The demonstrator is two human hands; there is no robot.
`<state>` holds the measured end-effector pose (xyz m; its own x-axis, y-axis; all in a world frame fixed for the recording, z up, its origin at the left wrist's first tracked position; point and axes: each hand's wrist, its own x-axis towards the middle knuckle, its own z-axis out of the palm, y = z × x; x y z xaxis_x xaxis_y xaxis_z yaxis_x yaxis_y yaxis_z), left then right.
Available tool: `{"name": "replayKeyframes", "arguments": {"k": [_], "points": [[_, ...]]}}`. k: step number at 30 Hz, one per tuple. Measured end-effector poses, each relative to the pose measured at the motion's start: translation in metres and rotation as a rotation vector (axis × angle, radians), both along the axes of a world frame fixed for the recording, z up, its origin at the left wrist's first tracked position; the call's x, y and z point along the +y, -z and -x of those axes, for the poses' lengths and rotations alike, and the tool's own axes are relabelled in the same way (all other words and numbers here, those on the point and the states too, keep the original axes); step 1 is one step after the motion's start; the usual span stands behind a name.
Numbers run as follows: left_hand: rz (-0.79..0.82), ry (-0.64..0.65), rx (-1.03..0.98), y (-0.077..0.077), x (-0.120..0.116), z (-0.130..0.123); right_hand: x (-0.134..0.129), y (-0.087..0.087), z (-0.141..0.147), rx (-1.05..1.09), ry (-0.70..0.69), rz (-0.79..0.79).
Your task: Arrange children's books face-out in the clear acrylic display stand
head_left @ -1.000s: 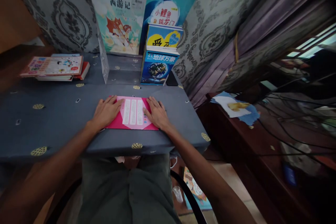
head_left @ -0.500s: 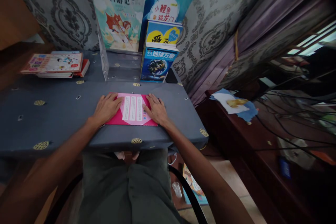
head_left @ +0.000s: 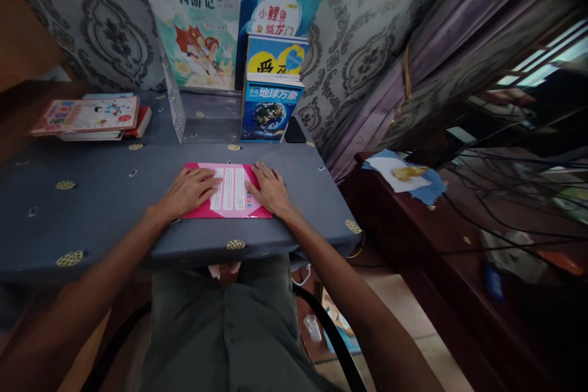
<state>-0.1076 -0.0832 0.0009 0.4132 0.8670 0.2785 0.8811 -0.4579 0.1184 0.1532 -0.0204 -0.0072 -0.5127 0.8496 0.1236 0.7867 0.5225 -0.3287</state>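
A pink book [head_left: 229,213] lies flat near the front edge of the table, its printed white text panels facing up. My left hand [head_left: 192,188] rests palm down over its left part, fingers stretched toward the middle. On the right part lies my right hand [head_left: 269,190], also flat, with the thumb apart from the fingers and pointing inward. Both hands touch the cover without gripping it. Parts of the book's left and right sides are hidden under them.
Behind the book stands a clear acrylic rack [head_left: 209,116] with several upright books, including a blue earth book [head_left: 270,111]. A dark phone [head_left: 295,130] lies beside it. Stacked books [head_left: 87,116] sit at the left. Cables [head_left: 493,196] tangle over a dark red surface at the right.
My left hand has slid slightly further in over the book's cover, its fingers now reaching the text panels. My right hand stays nearly in place. The whole view has shifted a little.
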Motion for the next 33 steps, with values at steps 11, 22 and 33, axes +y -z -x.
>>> {"name": "replayKeyframes", "arguments": {"k": [11, 22, 33], "points": [[0.141, 0.164, 0.003, -0.004, -0.031, -0.019, 0.0, -0.004, -0.003, 0.007, -0.053, 0.012], [0.066, 0.211, 0.125, -0.02, -0.034, -0.031, -0.002, -0.002, -0.01, 0.129, -0.107, 0.032], [-0.073, 0.236, 0.166, -0.015, -0.033, -0.03, -0.028, -0.011, -0.057, 0.442, -0.313, 0.164]]}}
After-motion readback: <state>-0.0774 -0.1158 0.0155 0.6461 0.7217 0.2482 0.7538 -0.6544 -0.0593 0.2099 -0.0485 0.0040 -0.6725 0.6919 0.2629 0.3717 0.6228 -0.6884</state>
